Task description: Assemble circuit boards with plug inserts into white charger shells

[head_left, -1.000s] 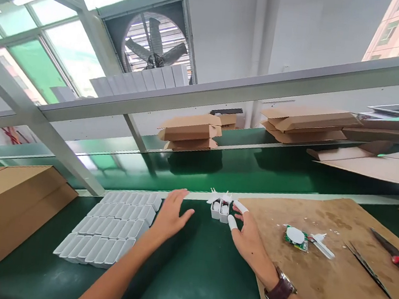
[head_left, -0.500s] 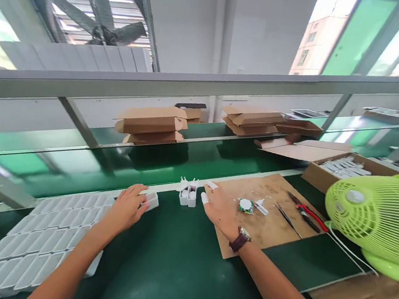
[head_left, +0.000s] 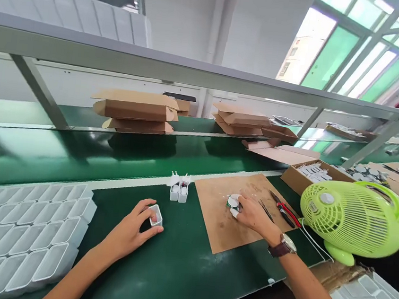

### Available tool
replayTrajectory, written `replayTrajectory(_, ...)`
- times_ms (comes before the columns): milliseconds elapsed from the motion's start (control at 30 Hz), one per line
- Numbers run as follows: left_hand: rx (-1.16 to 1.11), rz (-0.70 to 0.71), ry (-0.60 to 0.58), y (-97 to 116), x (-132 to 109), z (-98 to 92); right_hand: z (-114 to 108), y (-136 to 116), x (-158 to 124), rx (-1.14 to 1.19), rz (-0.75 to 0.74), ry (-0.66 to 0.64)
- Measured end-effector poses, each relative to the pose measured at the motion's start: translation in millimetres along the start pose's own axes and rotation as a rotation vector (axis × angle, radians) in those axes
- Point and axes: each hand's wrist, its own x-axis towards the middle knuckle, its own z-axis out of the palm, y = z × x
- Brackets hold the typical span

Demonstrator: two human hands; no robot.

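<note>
My left hand (head_left: 134, 223) is closed around a small white plastic box (head_left: 157, 217), its open top facing me and a finger inside it. My right hand (head_left: 253, 214) wears white covers on its fingertips. Those fingers pinch a small green circuit board (head_left: 230, 202) with a round white part on it, over a brown cardboard sheet (head_left: 210, 217). Between the hands, farther back, stand two filled white boxes (head_left: 179, 192) with white pieces sticking up from them. Part of the board is hidden by my right fingers.
Rows of empty white boxes (head_left: 34, 227) fill the left of the green table. Red-handled pliers (head_left: 287, 213) and tweezers (head_left: 266, 211) lie at the sheet's right side. Beyond them are a green fan (head_left: 352, 218) and an open carton (head_left: 294, 181) of white parts.
My right hand has moved right from beside the filled boxes onto the circuit board. My left hand has brought the white box slightly nearer and tipped its opening towards me. The view has turned right.
</note>
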Motion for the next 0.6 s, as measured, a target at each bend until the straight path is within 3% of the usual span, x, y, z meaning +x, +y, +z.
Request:
replayTrajectory(100,-0.049,0.018,0.098,0,0,2.4,1,-32,1,0.217,-0.134,-0.012)
replayTrajectory(200,-0.104,0.025,0.162,-3,-2,1.3,19,-74,9,0.564,-0.188,-0.192)
replayTrajectory(300,-0.143,0.000,0.174,-6,-6,0.8,45,-112,24,0.661,-0.253,-0.323)
replayTrajectory(433,-0.169,0.000,0.185,-8,-9,1.7,67,-134,42,0.437,-0.514,-0.065)
replayTrajectory(600,-0.208,-0.018,0.160,-4,-8,-0.2,82,-107,37,0.386,-0.733,0.046)
